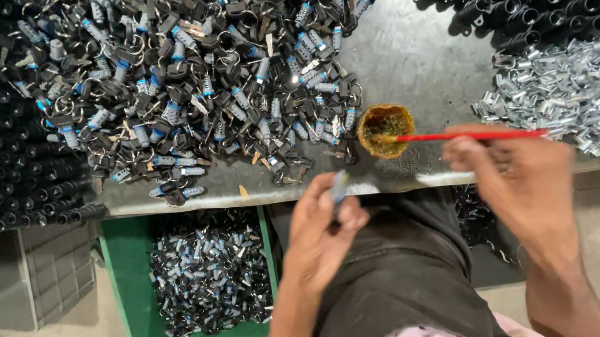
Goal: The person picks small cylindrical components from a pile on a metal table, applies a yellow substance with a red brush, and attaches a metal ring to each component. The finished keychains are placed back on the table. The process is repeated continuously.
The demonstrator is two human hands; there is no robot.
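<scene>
Green crate [128, 294], silver clips [586, 85]

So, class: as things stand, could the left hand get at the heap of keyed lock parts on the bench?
Probably yes. The left hand sits at the bench edge, holding a small lock part, and the heap lies just beyond it with nothing between. It would need to free its fingers first.

left hand [320, 224]: fingers pinched (palm up) | right hand [520, 173]: fingers clenched, wrist bent, forearm raised
</scene>
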